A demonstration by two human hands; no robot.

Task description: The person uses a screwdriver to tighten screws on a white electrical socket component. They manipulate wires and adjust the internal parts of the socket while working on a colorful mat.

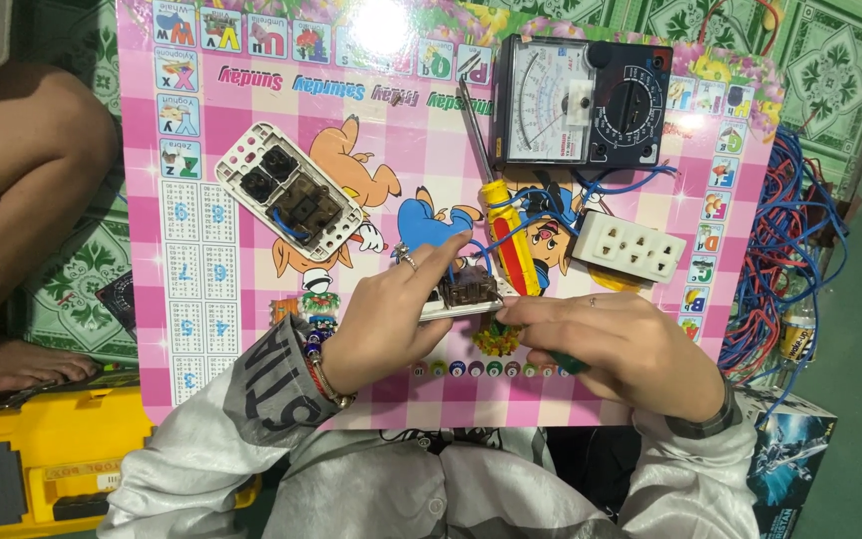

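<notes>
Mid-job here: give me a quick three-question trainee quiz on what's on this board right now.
1. True or false: the analog multimeter lies at the far edge of the pink board.
2. What does the left hand press on?
A. a white switch plate
B. a small wired switch module
C. a cardboard box
3. Which tool with a yellow handle lies beside the white triple socket?

Key:
1. True.
2. B, the switch module; the right hand works at its near edge.
3. The screwdriver.
</notes>
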